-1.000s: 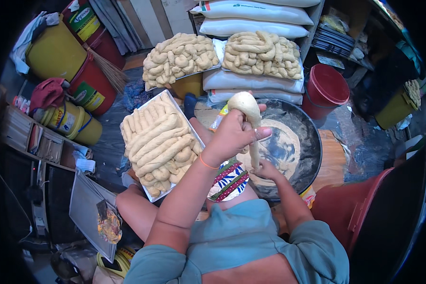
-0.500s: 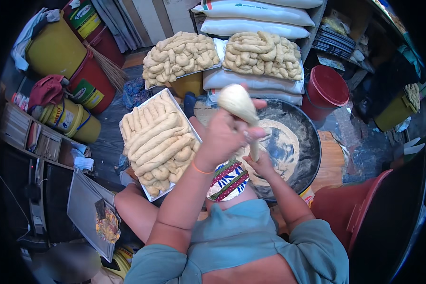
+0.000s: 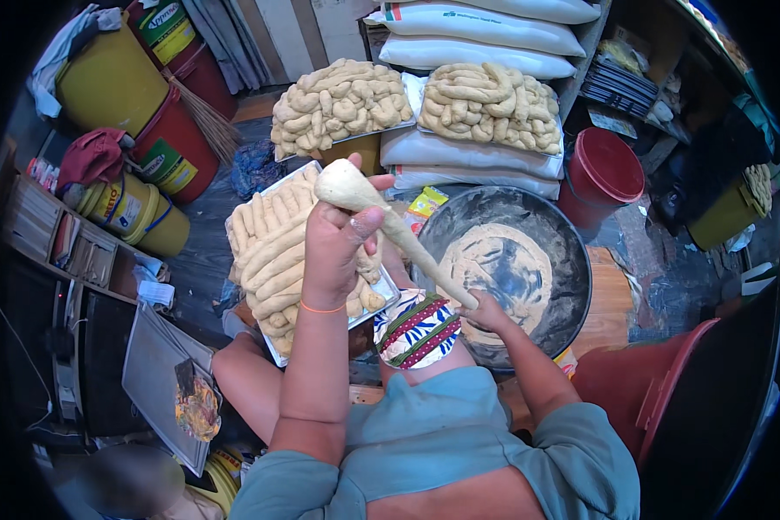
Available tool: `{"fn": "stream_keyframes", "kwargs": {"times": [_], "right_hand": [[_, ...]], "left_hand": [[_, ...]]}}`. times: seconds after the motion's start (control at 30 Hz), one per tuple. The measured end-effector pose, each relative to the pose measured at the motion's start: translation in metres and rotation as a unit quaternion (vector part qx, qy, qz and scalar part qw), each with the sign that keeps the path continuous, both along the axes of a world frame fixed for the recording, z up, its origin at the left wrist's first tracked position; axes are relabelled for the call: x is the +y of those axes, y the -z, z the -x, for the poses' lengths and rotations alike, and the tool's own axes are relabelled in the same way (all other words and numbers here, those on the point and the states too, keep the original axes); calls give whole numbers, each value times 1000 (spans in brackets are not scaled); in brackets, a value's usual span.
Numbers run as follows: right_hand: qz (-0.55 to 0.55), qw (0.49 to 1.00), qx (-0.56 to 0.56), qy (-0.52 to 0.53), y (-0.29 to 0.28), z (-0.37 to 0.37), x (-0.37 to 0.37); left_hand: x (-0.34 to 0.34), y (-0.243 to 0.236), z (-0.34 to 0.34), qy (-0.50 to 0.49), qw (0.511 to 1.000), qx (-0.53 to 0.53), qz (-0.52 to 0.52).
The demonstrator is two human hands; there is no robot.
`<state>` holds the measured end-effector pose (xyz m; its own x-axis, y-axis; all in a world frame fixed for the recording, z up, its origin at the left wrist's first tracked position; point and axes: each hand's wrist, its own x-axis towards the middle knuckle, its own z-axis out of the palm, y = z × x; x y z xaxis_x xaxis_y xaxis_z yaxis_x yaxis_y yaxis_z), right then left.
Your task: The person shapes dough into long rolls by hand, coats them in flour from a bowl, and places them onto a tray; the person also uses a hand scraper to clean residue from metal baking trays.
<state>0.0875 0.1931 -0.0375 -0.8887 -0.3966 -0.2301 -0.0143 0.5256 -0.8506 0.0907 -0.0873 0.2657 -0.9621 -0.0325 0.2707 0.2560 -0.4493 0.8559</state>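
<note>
A length of pale dough (image 3: 416, 256) is stretched slantwise over my lap, bulging at the upper left and thin at the lower right. My left hand (image 3: 334, 260) is closed round its thick end. In my right hand (image 3: 487, 314), the fingers grip the tapered end near the rim of a wide black basin (image 3: 583, 286) dusted with flour. Under and beside my left hand, dough ropes (image 3: 273, 260) lie side by side and stacked on a white tray (image 3: 276, 354). A patterned cloth (image 3: 420, 334) covers part of my leg below the dough.
Two heaped batches of dough ropes (image 3: 342, 100) (image 3: 491, 104) rest at the back, by stacked white sacks (image 3: 485, 52). Red and yellow buckets (image 3: 178, 147) and a broom (image 3: 204, 117) stand left. A red lidded bucket (image 3: 602, 173) is behind the basin; a grey tray (image 3: 160, 390) leans lower left.
My left hand has moved left and away from my right hand, drawing the dough out longer between them. A yellow packet behind the basin has come into sight.
</note>
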Motion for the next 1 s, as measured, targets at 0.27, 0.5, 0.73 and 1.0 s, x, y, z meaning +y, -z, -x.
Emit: {"fn": "stream_keyframes", "kwargs": {"times": [0.27, 0.5, 0.73, 1.0], "right_hand": [[32, 999, 2, -8, 1, -1, -11], [40, 998, -38, 1, 13, 0, -10], [20, 999, 23, 38, -4, 20, -15], [48, 998, 45, 3, -57, 49, -55]], "left_hand": [[-26, 19, -10, -43, 998, -42, 26], [-36, 21, -16, -56, 997, -55, 29], [-64, 22, -27, -95, 993, -58, 28], [-127, 35, -42, -211, 972, -74, 72]]}}
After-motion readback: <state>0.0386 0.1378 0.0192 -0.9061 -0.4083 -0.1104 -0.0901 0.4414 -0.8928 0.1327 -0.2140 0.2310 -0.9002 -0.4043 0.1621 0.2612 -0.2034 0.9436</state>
